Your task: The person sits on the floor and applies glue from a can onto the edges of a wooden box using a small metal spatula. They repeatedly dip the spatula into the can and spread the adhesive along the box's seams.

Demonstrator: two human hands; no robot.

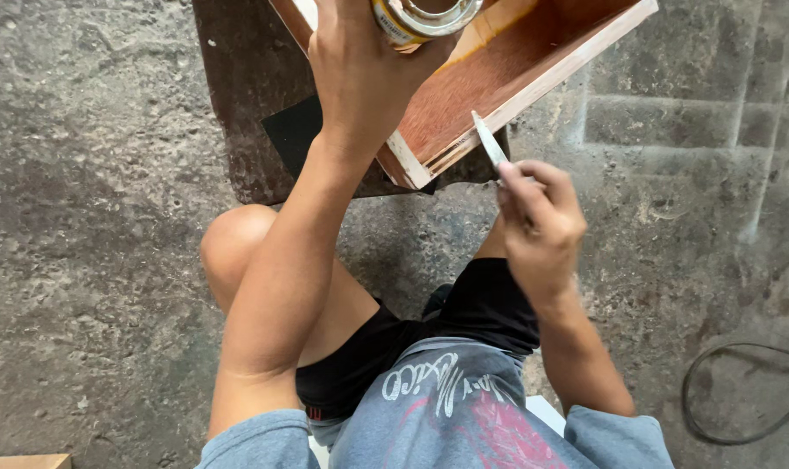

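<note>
Head view, looking straight down: largest first, I see the concrete floor (90, 174), grey and mottled, filling the frame. On it stands a dark block (247, 95) that carries the wooden box (507, 69), an open plywood frame with a reddish inner face and pale cut edges. The box lies ahead of my knees and runs diagonally, its long axis rising from lower left to upper right; its near corner points back toward me, between the two hands. A black cable (742, 391) loops on the floor at the lower right, well apart from the work.

My left hand (364, 78) reaches farthest forward, over the box, fingers curled around a tin can (420, 17) at the top edge of the frame; the can's open mouth shows, though its body is mostly cut off. My right hand (542, 221) sits nearer my body, just beside the box's near corner, fingers pressed together in a pinch on a thin pale stick (490, 143). The stick slants up and left, its tip lying at the box's pale lower edge; whether it touches I cannot tell. The right hand is therefore the nearer one to that edge.
</note>
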